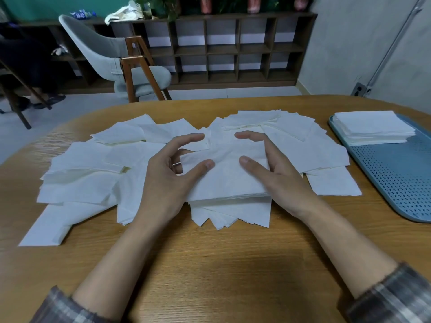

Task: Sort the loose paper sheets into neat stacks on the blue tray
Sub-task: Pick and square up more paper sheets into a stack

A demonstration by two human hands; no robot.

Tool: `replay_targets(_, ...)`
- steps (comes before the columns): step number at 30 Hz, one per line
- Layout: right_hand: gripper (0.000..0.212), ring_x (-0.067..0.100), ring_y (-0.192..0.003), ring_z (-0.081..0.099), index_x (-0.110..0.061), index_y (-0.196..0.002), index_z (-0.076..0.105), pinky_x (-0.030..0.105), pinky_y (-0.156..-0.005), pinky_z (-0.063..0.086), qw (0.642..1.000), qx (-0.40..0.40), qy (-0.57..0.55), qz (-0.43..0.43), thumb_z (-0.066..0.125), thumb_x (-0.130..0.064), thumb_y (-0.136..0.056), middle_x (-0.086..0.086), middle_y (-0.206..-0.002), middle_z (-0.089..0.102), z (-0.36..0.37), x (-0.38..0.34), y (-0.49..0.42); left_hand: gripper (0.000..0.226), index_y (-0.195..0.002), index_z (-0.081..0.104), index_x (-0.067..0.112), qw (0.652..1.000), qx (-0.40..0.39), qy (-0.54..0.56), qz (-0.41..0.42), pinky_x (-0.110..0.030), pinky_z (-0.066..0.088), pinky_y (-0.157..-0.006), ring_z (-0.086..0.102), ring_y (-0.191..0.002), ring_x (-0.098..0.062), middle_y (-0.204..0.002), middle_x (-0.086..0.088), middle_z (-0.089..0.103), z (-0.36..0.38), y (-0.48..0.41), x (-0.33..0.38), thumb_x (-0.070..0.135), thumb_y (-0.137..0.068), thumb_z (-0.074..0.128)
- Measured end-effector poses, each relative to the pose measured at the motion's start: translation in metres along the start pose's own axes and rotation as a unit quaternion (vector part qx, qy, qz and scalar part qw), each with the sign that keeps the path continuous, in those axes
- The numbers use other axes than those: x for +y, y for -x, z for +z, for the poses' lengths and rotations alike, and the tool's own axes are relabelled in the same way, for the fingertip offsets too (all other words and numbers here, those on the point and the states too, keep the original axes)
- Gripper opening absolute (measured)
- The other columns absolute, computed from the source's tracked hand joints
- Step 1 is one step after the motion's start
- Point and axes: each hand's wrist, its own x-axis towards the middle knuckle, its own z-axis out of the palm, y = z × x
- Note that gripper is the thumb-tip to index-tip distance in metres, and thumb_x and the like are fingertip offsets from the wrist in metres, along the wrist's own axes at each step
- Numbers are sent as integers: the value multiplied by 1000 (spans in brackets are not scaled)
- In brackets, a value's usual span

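Many loose white paper sheets (79, 183) lie scattered and overlapping across the middle of the wooden table. On top of them at the centre is a small squared-up stack of sheets (228, 180). My left hand (168, 180) grips its left edge, thumb on top and fingers curled round the far side. My right hand (277, 171) grips its right edge the same way. The blue perforated tray (396, 180) lies at the right of the table. A neat stack of sheets (373, 127) sits on its far end.
The wooden table (210, 264) shows bare wood between me and the sheets. Beyond the table's far edge stand a grey chair (112, 57) with wooden legs and a dark cubby shelf (233, 47) along the wall.
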Motion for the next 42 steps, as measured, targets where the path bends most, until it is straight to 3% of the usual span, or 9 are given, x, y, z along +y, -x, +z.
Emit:
replay_targets(6, 43, -6, -134, 51, -48, -141, 51, 23, -110, 47, 1000, 18, 3, -25, 61, -24, -107, -27, -144, 53, 0, 1, -1, 34, -119, 72, 36, 998, 45, -41, 17, -25, 54, -73, 64, -84, -12, -91, 5, 67, 1, -2, -8, 27, -89, 84)
replay_targets(10, 52, 25, -121, 69, -50, -140, 53, 35, -91, 58, 983, 18, -184, -3, 66, -20, -98, 5, -144, 63, -5, -4, -2, 46, -133, 59, 40, 998, 14, -13, -52, -10, 50, -77, 64, -103, 7, -119, 14, 65, 2, 0, 0, 58, -90, 64)
replay_targets(12, 55, 28, -123, 68, -53, -141, 49, 42, -95, 59, 986, 30, -164, -4, 68, -21, -101, 5, -147, 60, -6, -3, -3, 50, -138, 56, 43, 991, -54, 79, -93, -19, 56, -80, 70, -108, -2, -120, 11, 72, 3, 2, 6, 62, -92, 55)
replay_targets(15, 55, 19, -134, 60, -54, -145, 41, 45, -112, 52, 998, 47, -49, -10, 63, -22, -106, -6, -152, 53, -6, 4, -4, 48, -141, 50, 51, 992, -85, 53, -74, -27, 60, -80, 74, -100, -8, -109, 21, 75, 2, 5, 10, 51, -95, 64)
replay_targets(19, 53, 12, -125, 66, -58, -140, 44, 38, -103, 56, 994, -2, -107, 18, 65, -28, -103, -11, -144, 60, -7, 2, -3, 55, -144, 46, 47, 997, -66, 6, -37, -22, 59, -69, 72, -99, -4, -113, 24, 73, 0, 3, 2, 23, -100, 70)
replay_targets(24, 32, 19, -139, 53, -41, -129, 70, 60, -119, 38, 998, -46, -43, 1, 70, -32, -99, -19, -140, 62, -10, 1, -2, 51, -142, 46, 49, 997, -79, -24, -6, -49, 62, -90, 68, -115, -13, -136, 14, 63, -4, 1, -5, 22, -104, 65)
replay_targets(32, 31, -6, -125, 60, -23, -117, 78, 22, -112, 43, 992, 122, 38, -22, 67, 0, -98, -21, -121, 75, -17, 19, -9, 66, -144, 51, 41, 954, -155, -216, 141, -21, 39, -113, 36, -148, -7, -156, 13, 33, 2, 3, -16, 31, -88, 85)
replay_targets(36, 31, -9, -123, 59, -22, -115, 78, 10, -106, 41, 986, 155, 55, -23, 65, 1, -98, -21, -119, 75, -19, 22, -11, 33, -106, 76, 41, 914, -280, -267, 125, -16, 38, -99, 52, -127, -1, -128, 24, 55, 3, 4, -19, 46, -77, 91)
replay_targets(42, 31, -14, -122, 57, -23, -116, 77, 2, -101, 37, 986, 153, 64, -24, 65, -1, -99, -22, -120, 74, -18, 24, -11, 19, -94, 79, 38, 920, -280, -247, 121, -17, 42, -98, 59, -117, -5, -112, 22, 66, 4, 7, -19, 37, -79, 92)
